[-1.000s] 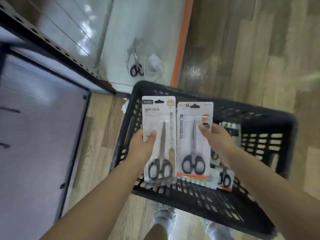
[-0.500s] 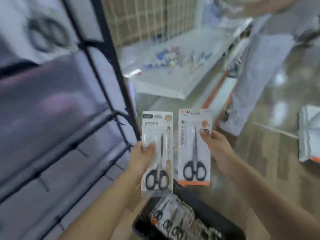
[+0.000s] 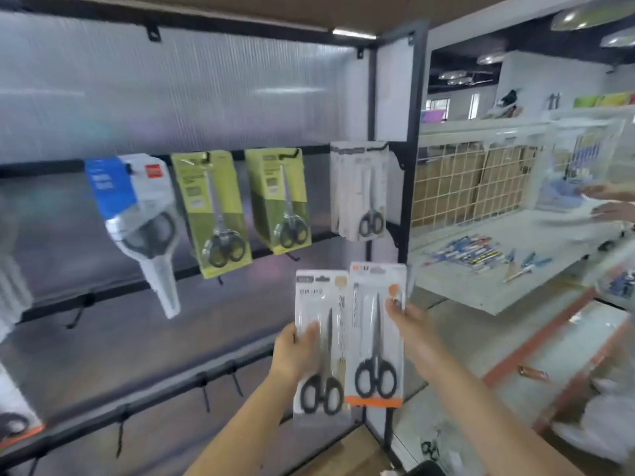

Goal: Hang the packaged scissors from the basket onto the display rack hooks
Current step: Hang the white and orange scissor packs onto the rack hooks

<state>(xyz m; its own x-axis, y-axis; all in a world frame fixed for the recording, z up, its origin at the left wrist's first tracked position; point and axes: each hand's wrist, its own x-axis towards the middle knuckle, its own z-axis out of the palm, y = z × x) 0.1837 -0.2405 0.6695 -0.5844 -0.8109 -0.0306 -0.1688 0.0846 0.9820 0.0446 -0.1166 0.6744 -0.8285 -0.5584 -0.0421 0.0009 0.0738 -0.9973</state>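
The left hand is gripping one scissors pack and the right hand another, both hovering at five o'clock below the rack, risking missed hooks.

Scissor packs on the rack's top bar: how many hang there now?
4: a blue-white pack leftmost, two yellow packs, then a white pack by the post; more may hang behind it.
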